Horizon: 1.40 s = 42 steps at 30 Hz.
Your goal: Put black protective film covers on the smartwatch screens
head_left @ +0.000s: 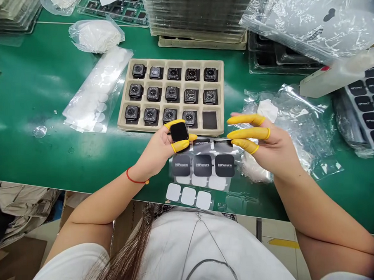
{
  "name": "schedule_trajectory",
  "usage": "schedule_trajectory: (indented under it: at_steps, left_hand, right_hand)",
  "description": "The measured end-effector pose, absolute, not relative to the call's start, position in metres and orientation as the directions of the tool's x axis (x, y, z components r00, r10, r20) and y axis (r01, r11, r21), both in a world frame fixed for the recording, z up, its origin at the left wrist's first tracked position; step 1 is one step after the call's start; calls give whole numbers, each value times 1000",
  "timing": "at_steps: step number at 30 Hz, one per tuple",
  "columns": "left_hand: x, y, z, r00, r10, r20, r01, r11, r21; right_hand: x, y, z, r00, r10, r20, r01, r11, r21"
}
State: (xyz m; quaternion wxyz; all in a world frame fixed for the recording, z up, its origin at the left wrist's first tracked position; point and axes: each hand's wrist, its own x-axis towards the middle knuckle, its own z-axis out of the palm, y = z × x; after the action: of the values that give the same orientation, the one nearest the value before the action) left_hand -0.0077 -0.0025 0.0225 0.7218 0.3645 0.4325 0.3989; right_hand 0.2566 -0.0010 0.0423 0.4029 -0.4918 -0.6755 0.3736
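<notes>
My left hand (162,149), with yellow finger cots, grips a smartwatch case (179,132), its glossy black screen turned up. My right hand (267,147), also in yellow finger cots, pinches the edge of a black printed screen film (223,143) between thumb and index finger; the other fingers stretch out above. That film lies at the upper right of a clear sheet of several black "HiFuture" films (202,165). Beyond the hands sits a beige moulded tray (170,129) of watch cases, backs up. Its front right compartment (209,120) holds only a dark pad.
White rounded-square stickers (188,196) lie at the near table edge. Clear plastic wrappers (299,128) spread on the right, beside a white bottle (332,78). A strip of round clear stickers (96,90) lies left of the tray. Stacked trays (198,16) stand behind.
</notes>
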Motion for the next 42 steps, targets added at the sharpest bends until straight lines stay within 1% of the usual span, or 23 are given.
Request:
schedule_trajectory:
  at_steps: [1, 2, 3, 5, 8, 10, 15, 20, 27, 32, 34, 36, 37, 39, 40, 42]
  left_hand:
    - [-6, -3, 21, 293, 895, -336, -248, 411, 877]
    - [-4, -4, 20, 290, 898, -330, -224, 399, 889]
    - [-2, -6, 19, 300, 899, -319, -196, 385, 902]
    - [3, -12, 16, 346, 893, -289, -126, 350, 928]
    - [8, -22, 12, 402, 891, -212, -16, 238, 971]
    - [9, -26, 9, 420, 892, -167, 39, 167, 985]
    - [7, -28, 4, 438, 890, -124, 105, 86, 991]
    - [7, -27, 1, 450, 889, -86, 98, 47, 994]
    - [8, -27, 1, 453, 888, -75, 98, 34, 995]
    - [7, -27, -2, 457, 886, -80, 104, 37, 994]
    - [7, -27, -1, 458, 884, -95, 112, 49, 992]
    - [7, -26, 0, 459, 881, -115, 120, 67, 991]
    - [7, -26, 1, 460, 879, -124, 124, 75, 989]
    - [7, -26, 3, 467, 874, -131, 128, 80, 989]
    - [7, -26, 3, 474, 871, -131, 127, 79, 989]
    - [8, -27, 4, 491, 861, -130, 106, 89, 990]
  right_hand:
    - [255, -2, 45, -176, 959, 224, 338, 272, -901]
    - [251, -3, 47, -142, 960, 241, 299, 274, -914]
    - [246, -4, 49, -101, 970, 220, 250, 239, -938]
    - [233, -5, 50, -72, 994, 84, 154, 95, -984]
    - [210, -8, 45, -179, 972, -153, 110, -135, -985]
    - [199, -9, 41, -235, 947, -220, 90, -205, -975]
    - [195, -12, 36, -245, 937, -248, 60, -241, -969]
    - [196, -13, 36, -249, 935, -251, 63, -243, -968]
    - [194, -14, 36, -228, 940, -254, 62, -247, -967]
    - [194, -14, 34, -223, 946, -234, 125, -211, -970]
    - [194, -15, 33, -212, 959, -189, 187, -150, -971]
    - [195, -15, 30, -195, 979, -52, 304, 10, -953]
    - [196, -16, 29, -191, 980, 50, 378, 121, -918]
    - [196, -19, 27, -220, 947, 235, 506, 316, -803]
    - [195, -20, 27, -255, 927, 276, 542, 373, -753]
    - [194, -20, 27, -340, 906, 252, 555, 409, -724]
